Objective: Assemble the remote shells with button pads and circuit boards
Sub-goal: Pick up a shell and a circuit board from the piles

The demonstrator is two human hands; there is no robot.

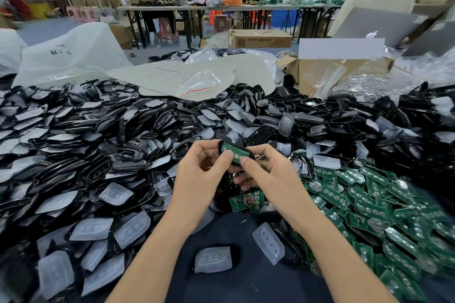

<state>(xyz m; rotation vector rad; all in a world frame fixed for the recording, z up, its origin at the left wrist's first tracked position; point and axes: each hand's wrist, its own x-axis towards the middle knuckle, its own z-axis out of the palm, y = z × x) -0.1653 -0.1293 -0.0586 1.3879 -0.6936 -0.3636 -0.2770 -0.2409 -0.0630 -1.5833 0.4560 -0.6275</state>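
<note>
Gripping one black remote shell point(222, 145) together, the left hand point(197, 172) and right hand point(268, 174) press thumbs onto its green circuit board point(236, 152) (likely seating it); loose boards point(369, 204) heap within rightward reach.

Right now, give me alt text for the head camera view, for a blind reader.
The left hand and right hand hold a black remote shell with a green circuit board in it, thumbs on the board. Heaps of black shells, translucent button pads and loose boards surround them.
</note>
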